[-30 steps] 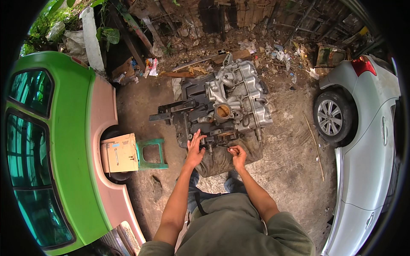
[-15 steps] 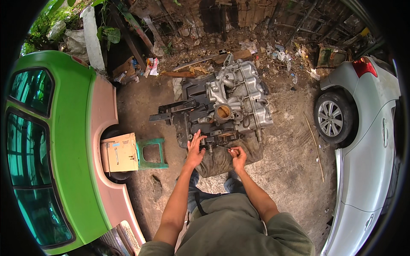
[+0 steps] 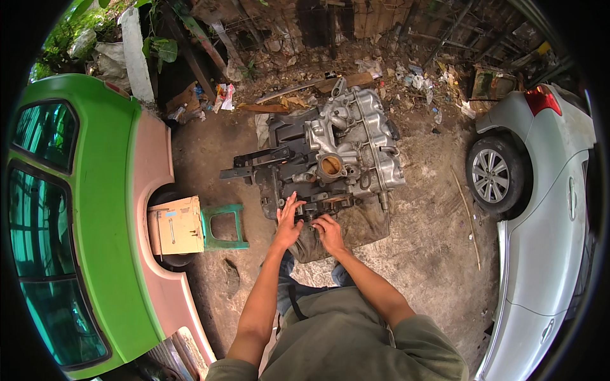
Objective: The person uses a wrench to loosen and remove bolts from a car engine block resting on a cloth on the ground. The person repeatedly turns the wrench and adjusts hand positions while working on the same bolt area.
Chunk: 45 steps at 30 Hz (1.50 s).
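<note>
An engine block (image 3: 295, 136) with a silver intake manifold (image 3: 327, 127) and a round brownish throttle opening (image 3: 331, 166) lies on a dark cloth (image 3: 365, 230) on the ground in front of me. My left hand (image 3: 288, 223) rests at the engine's near side, its fingers stretched out over the dark metal and its thumb toward the small parts there. Close beside it, my right hand (image 3: 330, 235) has its fingers curled together at a short stub on the near edge. Whatever lies in those fingers is hidden.
To the left, a green and pink car body (image 3: 117, 209) stands by a green plastic stool (image 3: 225, 227) and a cardboard piece (image 3: 181, 223) holding a wrench (image 3: 172, 228) and small bolts. A silver car (image 3: 540, 209) is on the right. Litter and wooden planks (image 3: 352, 81) lie behind the engine.
My right hand has moved left, closer to my left hand. The thin dark tool it pinched earlier no longer shows. My left hand stays almost in place.
</note>
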Each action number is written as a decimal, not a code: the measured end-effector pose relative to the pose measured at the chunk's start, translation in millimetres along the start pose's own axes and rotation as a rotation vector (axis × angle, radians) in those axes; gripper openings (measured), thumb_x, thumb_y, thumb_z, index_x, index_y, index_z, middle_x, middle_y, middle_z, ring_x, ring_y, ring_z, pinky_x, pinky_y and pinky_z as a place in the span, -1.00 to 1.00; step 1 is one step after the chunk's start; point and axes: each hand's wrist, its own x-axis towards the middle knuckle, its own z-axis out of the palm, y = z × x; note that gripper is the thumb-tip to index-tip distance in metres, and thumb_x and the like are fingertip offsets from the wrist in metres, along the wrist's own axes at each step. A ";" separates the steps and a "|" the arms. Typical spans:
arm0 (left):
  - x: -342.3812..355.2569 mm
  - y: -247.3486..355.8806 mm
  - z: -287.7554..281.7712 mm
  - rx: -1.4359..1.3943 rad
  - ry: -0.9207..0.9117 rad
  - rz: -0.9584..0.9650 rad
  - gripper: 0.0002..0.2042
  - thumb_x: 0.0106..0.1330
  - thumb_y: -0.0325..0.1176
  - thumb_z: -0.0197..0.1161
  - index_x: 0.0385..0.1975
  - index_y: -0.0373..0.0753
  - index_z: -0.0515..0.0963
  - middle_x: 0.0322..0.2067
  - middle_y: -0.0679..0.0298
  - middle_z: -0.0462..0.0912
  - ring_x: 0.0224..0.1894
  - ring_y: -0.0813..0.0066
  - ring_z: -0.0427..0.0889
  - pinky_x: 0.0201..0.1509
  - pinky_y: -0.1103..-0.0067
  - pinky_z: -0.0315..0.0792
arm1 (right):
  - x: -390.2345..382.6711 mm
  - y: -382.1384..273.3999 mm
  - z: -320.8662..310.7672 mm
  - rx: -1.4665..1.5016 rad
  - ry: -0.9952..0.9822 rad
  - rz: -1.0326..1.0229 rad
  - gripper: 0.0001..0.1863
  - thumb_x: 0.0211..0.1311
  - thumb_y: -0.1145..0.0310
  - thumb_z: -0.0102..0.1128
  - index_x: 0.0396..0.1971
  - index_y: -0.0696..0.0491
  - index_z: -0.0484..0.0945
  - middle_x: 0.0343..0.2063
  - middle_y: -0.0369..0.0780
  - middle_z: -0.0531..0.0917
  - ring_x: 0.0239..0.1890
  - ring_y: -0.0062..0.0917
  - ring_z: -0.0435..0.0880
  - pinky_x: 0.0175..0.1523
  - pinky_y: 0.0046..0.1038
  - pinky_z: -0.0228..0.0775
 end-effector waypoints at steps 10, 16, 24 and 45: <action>0.4 -0.9 1.9 0.000 0.008 0.018 -0.42 0.28 -0.61 0.16 0.28 0.07 0.32 0.55 0.35 -0.11 0.59 0.27 -0.25 0.56 0.16 -0.43 | -5.7 12.6 1.5 0.031 -0.139 -0.041 -0.71 0.11 0.81 0.13 -0.20 0.22 0.64 -0.27 -0.09 0.56 -0.27 -0.24 0.66 -0.21 -0.30 0.50; 0.0 -2.1 1.9 -0.002 0.009 0.016 -0.42 0.27 -0.62 0.16 0.28 0.07 0.32 0.55 0.36 -0.12 0.59 0.28 -0.25 0.55 0.15 -0.44 | -3.9 17.4 -8.9 0.023 -0.215 -0.092 -0.63 0.05 0.89 0.00 -0.21 0.24 0.63 -0.24 -0.10 0.53 -0.19 -0.24 0.67 -0.19 -0.27 0.53; 0.0 0.8 0.0 -0.012 -0.004 -0.007 -0.43 0.28 -0.62 0.15 0.27 0.07 0.32 0.55 0.36 -0.12 0.59 0.28 -0.25 0.56 0.15 -0.44 | -19.2 20.6 -13.0 -0.105 -0.188 0.060 -0.86 0.28 0.67 0.10 -0.26 0.22 0.63 -0.26 -0.13 0.56 -0.24 -0.27 0.68 -0.13 -0.19 0.53; -0.4 -2.0 -14.7 -0.119 -0.110 0.019 -0.23 0.15 -0.79 0.05 0.35 0.16 0.27 0.55 0.40 -0.16 0.59 0.33 -0.29 0.57 0.18 -0.53 | -17.4 51.0 -35.5 0.364 0.201 0.239 -0.91 0.38 0.73 -0.07 -0.36 0.33 0.39 -0.28 -0.12 0.50 -0.13 -0.38 0.73 0.08 -0.39 0.65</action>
